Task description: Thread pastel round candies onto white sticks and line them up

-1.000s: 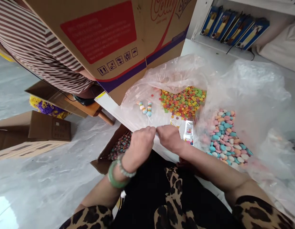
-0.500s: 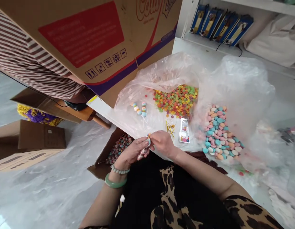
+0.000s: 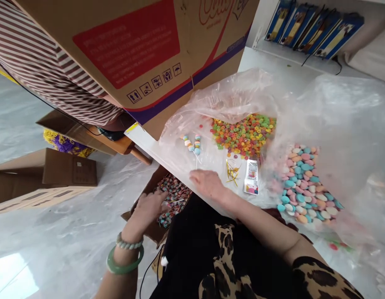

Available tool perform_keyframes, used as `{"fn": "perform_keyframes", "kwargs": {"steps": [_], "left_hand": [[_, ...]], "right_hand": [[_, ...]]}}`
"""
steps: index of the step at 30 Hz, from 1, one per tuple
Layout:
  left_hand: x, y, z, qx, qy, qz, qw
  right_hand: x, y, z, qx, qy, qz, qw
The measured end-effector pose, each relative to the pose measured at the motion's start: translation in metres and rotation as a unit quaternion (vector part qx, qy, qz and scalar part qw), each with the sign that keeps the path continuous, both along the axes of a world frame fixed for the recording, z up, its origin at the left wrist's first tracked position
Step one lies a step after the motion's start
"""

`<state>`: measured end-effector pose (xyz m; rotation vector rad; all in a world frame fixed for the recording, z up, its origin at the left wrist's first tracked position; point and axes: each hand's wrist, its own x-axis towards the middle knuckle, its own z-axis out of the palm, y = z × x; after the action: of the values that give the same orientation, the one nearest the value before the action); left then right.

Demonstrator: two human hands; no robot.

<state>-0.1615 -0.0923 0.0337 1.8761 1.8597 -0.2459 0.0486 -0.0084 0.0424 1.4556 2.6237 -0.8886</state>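
Observation:
My left hand [image 3: 151, 207] is over an open cardboard box filled with wrapped candies [image 3: 175, 189]. Its fingers are stretched and apart, and a thin white stick [image 3: 176, 202] shows blurred just past them. My right hand [image 3: 207, 182] is at the near edge of the white table, its fingertips smeared by motion, so whether they pinch anything is unclear. Right beyond it, two candy skewers [image 3: 197, 145] with pastel pieces on white sticks lie on the plastic sheet. Gold twist ties [image 3: 232, 171] and a small printed packet [image 3: 251, 177] lie to the right.
Colourful ring candies [image 3: 245, 133] and pastel oval candies [image 3: 307, 182] are heaped on clear plastic [image 3: 335, 108]. A large printed carton [image 3: 148, 54] stands at the back left, beside a person in a striped top [image 3: 55, 62]. Blue boxes [image 3: 313, 27] fill a shelf.
My hands have parted: the left has let go of the wrapped candy and dropped left over the box. My right hand stays near the table edge. The view has shifted slightly.

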Motion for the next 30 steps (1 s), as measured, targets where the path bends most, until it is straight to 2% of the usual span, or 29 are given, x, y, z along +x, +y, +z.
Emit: {"fn": "perform_keyframes", "kwargs": {"steps": [2,4,6,8,11,14,17,21,25,28,30], "left_hand": [[0.003,0.031,-0.004,0.060,-0.016,0.023,0.998],[0.014,0.079,-0.008,0.130,-0.080,0.038,0.988],[0.027,0.135,-0.014,0.163,-0.091,0.069,0.980],[0.035,0.184,-0.023,0.185,-0.064,0.137,0.971],[0.036,0.230,-0.036,0.211,-0.044,0.190,0.958],[0.031,0.241,-0.049,0.226,-0.056,0.195,0.953],[0.028,0.233,-0.056,0.236,-0.058,0.177,0.954],[0.028,0.222,-0.055,0.232,-0.049,0.124,0.963],[0.025,0.227,-0.049,0.181,-0.076,0.081,0.977],[0.018,0.236,-0.049,0.153,-0.122,0.103,0.975],[0.015,0.238,-0.050,0.171,-0.152,0.119,0.966]], "right_hand": [[-0.006,0.025,-0.004,0.084,-0.057,-0.074,0.992],[-0.011,0.047,-0.013,0.110,-0.097,-0.124,0.981],[-0.015,0.062,-0.023,0.094,-0.116,-0.138,0.979],[-0.016,0.070,-0.031,0.062,-0.117,-0.139,0.981],[-0.012,0.073,-0.036,0.012,-0.101,-0.154,0.983],[-0.006,0.072,-0.035,-0.022,-0.065,-0.182,0.981],[-0.007,0.075,-0.030,-0.043,-0.029,-0.205,0.977],[-0.017,0.088,-0.027,-0.047,-0.008,-0.220,0.974],[-0.016,0.095,-0.029,-0.066,0.055,-0.252,0.964],[0.000,0.085,-0.031,-0.076,0.133,-0.292,0.944],[0.014,0.073,-0.032,-0.122,0.226,-0.329,0.909]]}}
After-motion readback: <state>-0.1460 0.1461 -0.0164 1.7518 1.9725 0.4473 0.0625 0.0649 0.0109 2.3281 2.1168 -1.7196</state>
